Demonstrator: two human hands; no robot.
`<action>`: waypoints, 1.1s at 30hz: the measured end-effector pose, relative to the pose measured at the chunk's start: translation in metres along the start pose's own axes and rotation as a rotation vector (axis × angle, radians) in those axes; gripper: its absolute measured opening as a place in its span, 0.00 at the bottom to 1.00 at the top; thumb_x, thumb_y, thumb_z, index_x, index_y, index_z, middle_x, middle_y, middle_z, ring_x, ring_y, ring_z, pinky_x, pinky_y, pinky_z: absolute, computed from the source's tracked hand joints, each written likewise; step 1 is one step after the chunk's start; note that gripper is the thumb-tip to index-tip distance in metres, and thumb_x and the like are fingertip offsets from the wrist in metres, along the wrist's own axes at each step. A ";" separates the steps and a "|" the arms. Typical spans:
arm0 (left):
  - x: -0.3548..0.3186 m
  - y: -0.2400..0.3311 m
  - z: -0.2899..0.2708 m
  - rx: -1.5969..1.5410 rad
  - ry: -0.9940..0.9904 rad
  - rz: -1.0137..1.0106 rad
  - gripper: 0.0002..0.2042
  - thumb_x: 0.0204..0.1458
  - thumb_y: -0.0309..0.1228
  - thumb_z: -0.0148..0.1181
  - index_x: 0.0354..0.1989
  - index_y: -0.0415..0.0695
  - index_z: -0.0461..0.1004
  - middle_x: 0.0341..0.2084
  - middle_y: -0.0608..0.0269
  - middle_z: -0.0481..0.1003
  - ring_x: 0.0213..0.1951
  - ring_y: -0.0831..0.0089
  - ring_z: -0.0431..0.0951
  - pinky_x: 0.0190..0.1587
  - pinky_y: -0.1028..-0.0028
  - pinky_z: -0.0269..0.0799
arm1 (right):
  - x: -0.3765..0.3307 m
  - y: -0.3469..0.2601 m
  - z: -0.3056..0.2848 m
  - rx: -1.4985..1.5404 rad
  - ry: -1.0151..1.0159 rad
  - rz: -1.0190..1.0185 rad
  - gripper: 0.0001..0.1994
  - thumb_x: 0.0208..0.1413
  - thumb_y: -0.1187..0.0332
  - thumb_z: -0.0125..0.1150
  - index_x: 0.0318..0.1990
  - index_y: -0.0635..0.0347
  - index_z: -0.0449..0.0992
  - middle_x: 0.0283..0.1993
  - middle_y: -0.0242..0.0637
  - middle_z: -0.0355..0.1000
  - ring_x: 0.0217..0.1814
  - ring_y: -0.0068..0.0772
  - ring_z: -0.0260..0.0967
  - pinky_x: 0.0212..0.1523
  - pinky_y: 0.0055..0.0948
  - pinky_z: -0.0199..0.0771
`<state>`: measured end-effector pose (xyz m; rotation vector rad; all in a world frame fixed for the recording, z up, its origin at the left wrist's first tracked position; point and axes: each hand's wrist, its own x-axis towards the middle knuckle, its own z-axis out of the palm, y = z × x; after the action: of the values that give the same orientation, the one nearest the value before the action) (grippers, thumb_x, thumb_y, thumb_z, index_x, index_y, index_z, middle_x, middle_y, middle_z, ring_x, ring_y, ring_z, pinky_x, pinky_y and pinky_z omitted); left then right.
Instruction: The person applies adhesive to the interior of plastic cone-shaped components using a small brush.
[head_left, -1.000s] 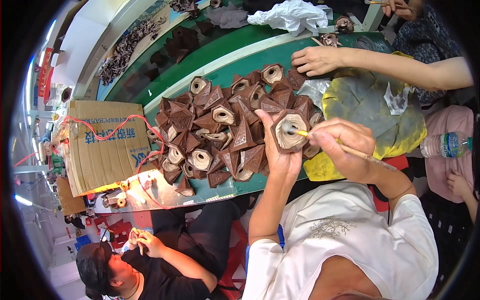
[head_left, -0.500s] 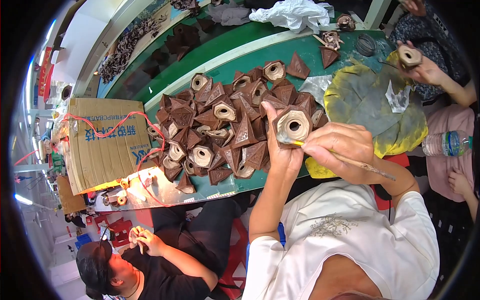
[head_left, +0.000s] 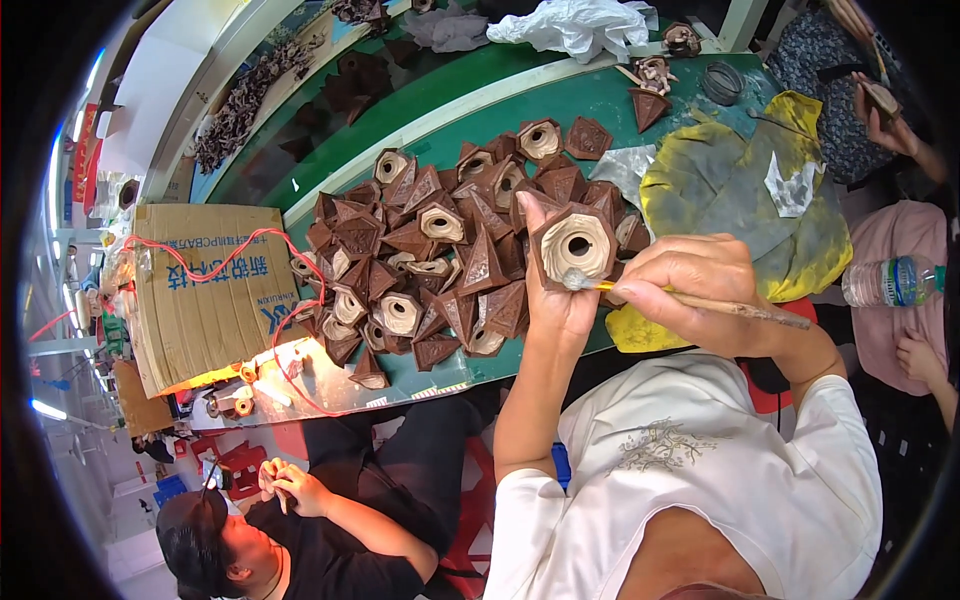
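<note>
Brown outside and pale at its many-sided base, a hollow piece (head_left: 552, 252) sits in the left hand (head_left: 562, 312), above the worktop (head_left: 615, 100) near its front edge. That hand is part-curled, cupping the piece with the holed base facing up. The right hand (head_left: 695, 285) is closed in a pinch on a brush (head_left: 745, 308), its tip against the base's lower rim. Pointed brown pieces (head_left: 482, 262) lie heaped between a cardboard box (head_left: 205, 330) at the worktop's left end and a yellow-grey cloth (head_left: 700, 185) toward its right end.

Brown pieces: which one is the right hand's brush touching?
The piece in the left hand, bristles on its pale face; the heaped pieces lie on the table.
</note>
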<state>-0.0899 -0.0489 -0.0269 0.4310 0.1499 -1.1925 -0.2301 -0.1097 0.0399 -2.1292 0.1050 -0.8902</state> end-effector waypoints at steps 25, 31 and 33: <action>0.002 0.001 -0.006 0.165 0.003 0.093 0.19 0.56 0.52 0.50 0.27 0.49 0.68 0.22 0.71 0.70 0.25 0.81 0.72 0.29 0.79 0.71 | -0.005 0.000 -0.012 0.018 0.052 0.087 0.03 0.50 0.76 0.62 0.29 0.68 0.76 0.25 0.39 0.74 0.24 0.29 0.72 0.23 0.23 0.70; -0.001 -0.002 -0.002 0.135 0.021 0.003 0.19 0.56 0.53 0.50 0.25 0.50 0.68 0.20 0.72 0.69 0.24 0.82 0.71 0.27 0.79 0.70 | 0.002 0.006 0.001 0.065 0.091 0.180 0.04 0.52 0.79 0.58 0.27 0.69 0.76 0.27 0.41 0.75 0.26 0.28 0.74 0.27 0.24 0.73; -0.002 0.000 -0.003 0.124 -0.012 0.002 0.19 0.56 0.53 0.50 0.25 0.50 0.68 0.20 0.72 0.69 0.24 0.82 0.71 0.27 0.79 0.70 | 0.001 0.006 0.000 0.006 0.014 0.156 0.04 0.52 0.79 0.59 0.27 0.69 0.76 0.27 0.40 0.75 0.26 0.28 0.74 0.27 0.24 0.73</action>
<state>-0.0908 -0.0463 -0.0286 0.5325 0.0657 -1.2058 -0.2284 -0.1141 0.0359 -2.0784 0.2713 -0.8124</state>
